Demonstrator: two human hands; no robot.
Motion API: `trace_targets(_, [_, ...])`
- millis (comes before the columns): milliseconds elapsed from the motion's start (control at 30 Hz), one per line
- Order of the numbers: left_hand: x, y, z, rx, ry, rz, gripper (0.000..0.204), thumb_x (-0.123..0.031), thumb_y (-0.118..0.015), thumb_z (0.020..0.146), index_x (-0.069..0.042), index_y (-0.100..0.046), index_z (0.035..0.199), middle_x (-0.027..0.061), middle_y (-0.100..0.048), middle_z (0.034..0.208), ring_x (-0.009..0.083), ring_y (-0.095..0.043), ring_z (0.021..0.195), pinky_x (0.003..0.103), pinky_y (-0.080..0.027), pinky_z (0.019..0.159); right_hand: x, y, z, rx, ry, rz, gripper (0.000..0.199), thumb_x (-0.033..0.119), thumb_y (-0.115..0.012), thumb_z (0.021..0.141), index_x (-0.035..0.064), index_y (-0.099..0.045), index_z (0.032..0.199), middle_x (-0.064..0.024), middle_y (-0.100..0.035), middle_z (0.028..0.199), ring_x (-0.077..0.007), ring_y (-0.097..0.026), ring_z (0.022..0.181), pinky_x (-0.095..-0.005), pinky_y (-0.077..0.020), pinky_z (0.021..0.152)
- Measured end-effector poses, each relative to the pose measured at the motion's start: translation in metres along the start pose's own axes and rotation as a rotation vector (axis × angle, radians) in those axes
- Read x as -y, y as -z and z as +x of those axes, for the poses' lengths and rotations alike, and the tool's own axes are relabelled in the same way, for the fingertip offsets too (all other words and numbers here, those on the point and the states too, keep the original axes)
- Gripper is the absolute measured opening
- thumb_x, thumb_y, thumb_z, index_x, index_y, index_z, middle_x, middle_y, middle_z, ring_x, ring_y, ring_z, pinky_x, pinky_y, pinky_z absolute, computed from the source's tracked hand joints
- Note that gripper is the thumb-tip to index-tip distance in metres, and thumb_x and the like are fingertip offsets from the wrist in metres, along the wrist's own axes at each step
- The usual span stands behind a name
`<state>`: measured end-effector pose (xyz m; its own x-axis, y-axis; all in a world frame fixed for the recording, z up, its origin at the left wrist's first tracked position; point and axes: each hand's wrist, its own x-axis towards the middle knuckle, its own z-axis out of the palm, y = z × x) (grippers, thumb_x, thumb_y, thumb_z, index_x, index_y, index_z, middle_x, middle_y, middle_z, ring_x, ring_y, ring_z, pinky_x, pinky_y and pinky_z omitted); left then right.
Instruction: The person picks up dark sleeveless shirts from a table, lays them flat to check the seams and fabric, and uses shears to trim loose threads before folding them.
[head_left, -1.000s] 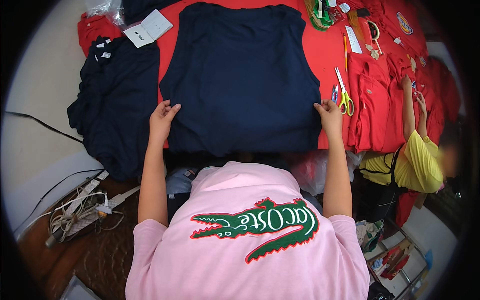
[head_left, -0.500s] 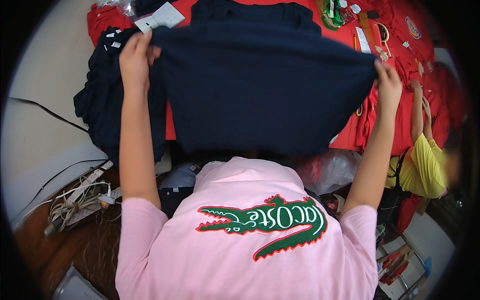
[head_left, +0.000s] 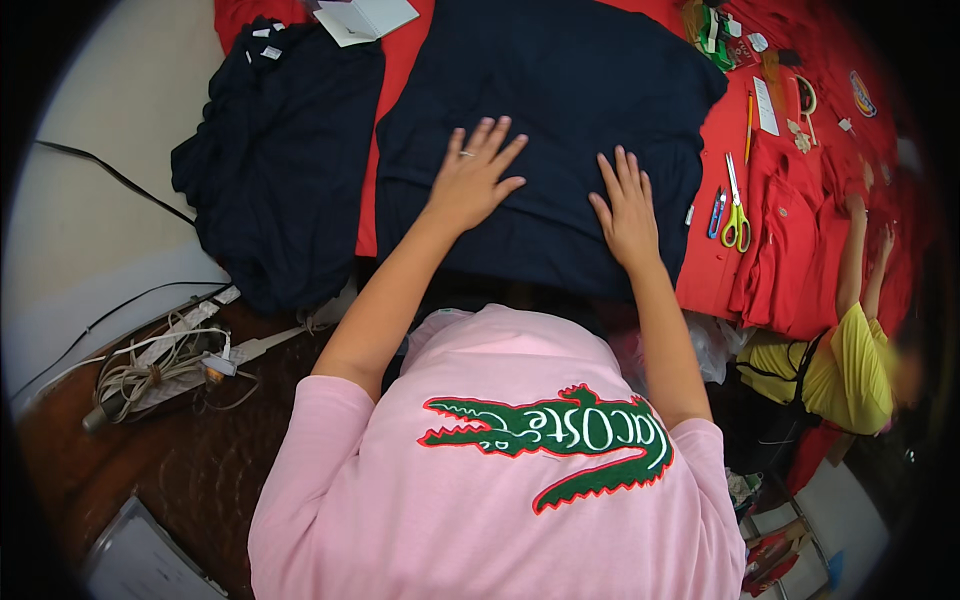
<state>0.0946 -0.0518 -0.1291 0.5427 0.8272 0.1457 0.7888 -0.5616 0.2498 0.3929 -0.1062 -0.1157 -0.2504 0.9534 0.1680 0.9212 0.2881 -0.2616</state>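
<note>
A dark navy garment (head_left: 560, 80) lies spread over the red-covered table, its near edge hanging over the front. My left hand (head_left: 474, 180) rests flat on it, fingers spread, a ring on one finger. To the right, my right hand (head_left: 628, 212) also presses flat on the cloth, fingers stretched out. Small creases run across the fabric between and below the hands. Neither hand grips anything. The garment's far end is cut off by the top of the picture.
A heap of navy garments (head_left: 290, 160) lies at the left. Yellow-handled scissors (head_left: 736, 222), blue thread snips (head_left: 717, 213) and a pencil (head_left: 749, 128) lie on the red cover right of the cloth. Red garments (head_left: 800, 240) and a co-worker in a yellow top (head_left: 845, 365) are farther right.
The navy garment, held up stretched between both hands, has come down onto the table. Both hands have let go of its edge and moved inward, now flat on it.
</note>
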Motion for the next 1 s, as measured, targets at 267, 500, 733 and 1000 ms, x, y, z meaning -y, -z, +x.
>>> trace_targets(267, [0.092,0.058,-0.06,-0.285,0.64,-0.156,0.064,-0.042,-0.062,0.103,-0.007,-0.049,0.155,0.025,-0.035,0.167,0.043,-0.029,0.157,0.057,-0.025,0.126,-0.034,0.016,-0.058,-0.044,-0.209,-0.037,0.063,0.039,-0.06,0.105,0.0134,-0.044,0.16,-0.0128,-0.033,0.171,-0.0341,-0.03,0.158,-0.0516,-0.0254,0.127])
trace_targets(500, [0.064,0.073,-0.112,-0.445,0.728,-0.448,0.021,-0.007,-0.068,0.096,-0.002,-0.073,0.116,0.0134,-0.072,0.122,0.0271,-0.07,0.112,0.036,-0.053,0.096,0.026,0.033,-0.033,-0.188,-0.03,0.274,0.04,0.018,-0.085,0.081,0.0078,-0.071,0.117,-0.0111,-0.067,0.122,-0.0323,-0.064,0.109,-0.0443,-0.0499,0.097])
trace_targets(733, [0.0,0.065,-0.133,-0.228,0.715,-0.642,0.013,-0.005,-0.067,0.097,-0.005,-0.078,0.105,0.0086,-0.072,0.099,0.0174,-0.067,0.079,0.029,-0.051,0.068,0.045,0.01,-0.026,-0.124,-0.015,0.345,0.018,0.012,-0.084,0.081,0.0091,-0.077,0.097,-0.0067,-0.067,0.102,-0.0277,-0.064,0.093,-0.0403,-0.0526,0.082])
trace_targets(1000, [-0.046,0.043,-0.093,0.025,0.514,-1.036,0.017,-0.008,-0.068,0.098,-0.004,-0.078,0.112,0.0089,-0.075,0.103,0.0159,-0.073,0.094,0.027,-0.056,0.082,0.043,0.014,-0.006,0.099,-0.346,0.692,0.011,0.008,-0.078,0.087,0.0034,-0.074,0.096,-0.0083,-0.068,0.092,-0.0193,-0.064,0.084,-0.0328,-0.0504,0.075])
